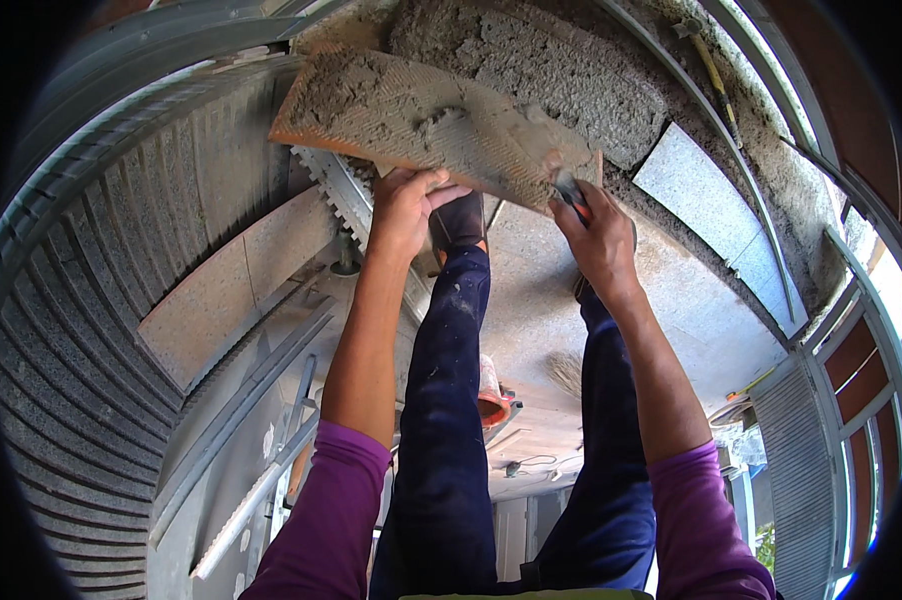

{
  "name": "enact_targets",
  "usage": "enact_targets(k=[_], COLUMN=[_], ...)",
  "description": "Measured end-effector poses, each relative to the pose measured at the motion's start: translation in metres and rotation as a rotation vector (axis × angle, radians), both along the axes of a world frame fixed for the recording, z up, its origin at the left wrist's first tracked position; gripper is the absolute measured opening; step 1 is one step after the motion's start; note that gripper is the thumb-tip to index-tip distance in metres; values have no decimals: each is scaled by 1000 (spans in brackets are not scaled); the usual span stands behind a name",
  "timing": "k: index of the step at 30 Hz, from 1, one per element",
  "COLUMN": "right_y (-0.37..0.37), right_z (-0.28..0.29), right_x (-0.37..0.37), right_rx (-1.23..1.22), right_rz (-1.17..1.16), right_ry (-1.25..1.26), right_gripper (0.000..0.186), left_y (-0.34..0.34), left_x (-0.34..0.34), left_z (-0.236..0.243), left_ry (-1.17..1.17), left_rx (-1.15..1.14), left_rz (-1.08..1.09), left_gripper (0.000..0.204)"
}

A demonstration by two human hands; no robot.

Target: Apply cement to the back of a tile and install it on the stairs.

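A long tile (371,105) is tilted up in front of me, its back spread with grey mortar that shows combed ridges and a few lumps. My left hand (406,212) grips its near edge, thumb over the top and fingers partly hidden beneath. Close to the tile's right end, my right hand (603,240) is wrapped round the black-and-red handle of a trowel (569,188). The trowel's blade is hard to make out against the mortar. Behind the tile lies a rough bed of wet mortar (571,80).
Speckled light tiles (696,190) lie to the right of the mortar bed, beside a long metal strip (716,130). A yellow-handled hammer (713,75) rests at the far right. On the left are ribbed steps (81,370) and a toothed metal strip (336,190). An orange-red container (491,408) and a brush (563,370) stand behind my feet.
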State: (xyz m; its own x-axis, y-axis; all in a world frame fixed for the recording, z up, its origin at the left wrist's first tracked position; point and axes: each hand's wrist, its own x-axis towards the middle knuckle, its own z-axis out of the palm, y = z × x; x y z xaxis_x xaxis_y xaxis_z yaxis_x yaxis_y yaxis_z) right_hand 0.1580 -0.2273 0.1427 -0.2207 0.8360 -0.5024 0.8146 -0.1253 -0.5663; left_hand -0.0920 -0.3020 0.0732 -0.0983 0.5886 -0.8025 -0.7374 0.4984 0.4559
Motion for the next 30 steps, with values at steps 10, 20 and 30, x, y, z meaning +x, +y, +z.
enact_targets(k=[10,20,30], right_y=[-9,-46,-70], right_z=[2,-25,-11], right_x=[19,21,15], right_rx=[-86,-117,-180], right_rz=[142,154,99], right_ry=[-178,-138,-151], right_gripper=[30,31,30], left_y=[8,-20,-38], left_x=[32,38,22], left_z=[-28,-64,-41], left_ry=[-125,-201,-159], left_rx=[-42,-48,-75], left_rz=[2,-5,-85], left_gripper=[13,11,9])
